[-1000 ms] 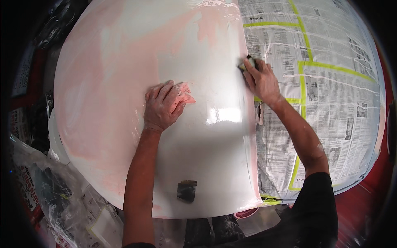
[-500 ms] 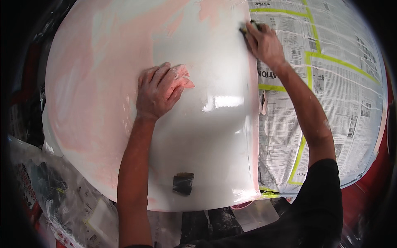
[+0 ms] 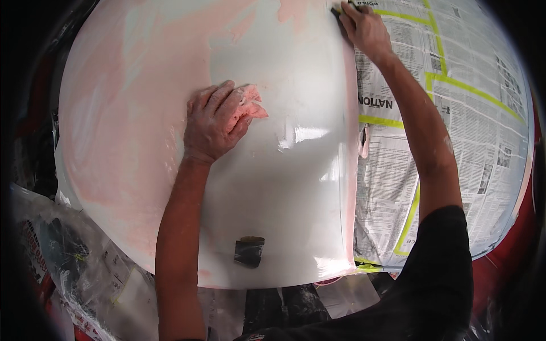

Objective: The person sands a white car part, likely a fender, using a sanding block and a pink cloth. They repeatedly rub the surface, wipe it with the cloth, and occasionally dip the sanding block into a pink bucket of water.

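Along the panel's long edge [image 3: 350, 170], the right hand [image 3: 368, 33] grips a dark pad [image 3: 335, 10]. The left hand [image 3: 211, 122] clutches pink cloth [image 3: 248, 94].

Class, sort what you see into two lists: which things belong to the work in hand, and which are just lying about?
Likely part of the work:
- pink cloth, in the left hand
- small dark pad, in the right hand
- white-and-pink panel
- newspaper and yellow-green tape

Apparently lying about:
- dark square piece on the panel
- crumpled clear plastic, lower left
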Action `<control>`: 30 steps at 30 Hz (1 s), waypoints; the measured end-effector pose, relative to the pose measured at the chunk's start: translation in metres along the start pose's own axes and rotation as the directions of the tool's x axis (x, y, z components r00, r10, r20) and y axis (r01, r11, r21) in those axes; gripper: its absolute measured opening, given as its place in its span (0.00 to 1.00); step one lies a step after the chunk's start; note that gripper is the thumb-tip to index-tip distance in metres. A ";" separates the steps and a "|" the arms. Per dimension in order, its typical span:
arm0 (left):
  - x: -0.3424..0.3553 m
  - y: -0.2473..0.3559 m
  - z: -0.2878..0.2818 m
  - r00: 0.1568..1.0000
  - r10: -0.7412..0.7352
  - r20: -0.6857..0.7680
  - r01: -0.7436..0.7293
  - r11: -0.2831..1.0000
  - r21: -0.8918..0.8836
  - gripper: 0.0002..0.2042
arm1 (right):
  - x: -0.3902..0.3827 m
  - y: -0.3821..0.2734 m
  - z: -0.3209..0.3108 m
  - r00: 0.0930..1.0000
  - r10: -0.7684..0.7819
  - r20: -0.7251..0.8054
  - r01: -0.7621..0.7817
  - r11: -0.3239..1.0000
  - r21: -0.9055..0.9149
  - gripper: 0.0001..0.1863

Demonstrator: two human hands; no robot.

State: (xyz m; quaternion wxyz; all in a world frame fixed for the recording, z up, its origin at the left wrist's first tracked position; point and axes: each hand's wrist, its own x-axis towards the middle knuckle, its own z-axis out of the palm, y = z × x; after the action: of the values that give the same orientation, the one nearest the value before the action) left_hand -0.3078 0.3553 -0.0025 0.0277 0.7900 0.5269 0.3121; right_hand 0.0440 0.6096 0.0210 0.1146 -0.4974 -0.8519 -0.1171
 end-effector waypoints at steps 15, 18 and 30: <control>0.002 0.002 0.002 0.999 0.008 0.042 -0.008 1.000 0.007 0.22 | -0.017 -0.001 -0.009 0.997 -0.063 -0.047 0.062 0.998 -0.025 0.16; 0.005 0.003 0.008 0.999 0.024 0.043 -0.025 1.000 0.012 0.22 | -0.007 0.007 0.005 0.997 0.062 0.041 -0.057 0.992 -0.109 0.13; -0.003 -0.006 0.007 0.999 0.036 0.007 -0.037 0.999 0.039 0.23 | -0.073 -0.049 -0.057 0.999 -0.009 0.036 0.006 0.995 0.100 0.18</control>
State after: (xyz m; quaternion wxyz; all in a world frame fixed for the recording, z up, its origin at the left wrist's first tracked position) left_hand -0.3096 0.3573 -0.0114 0.0081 0.8009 0.5183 0.2999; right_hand 0.0404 0.5077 0.0483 0.1233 -0.4900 -0.8605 -0.0658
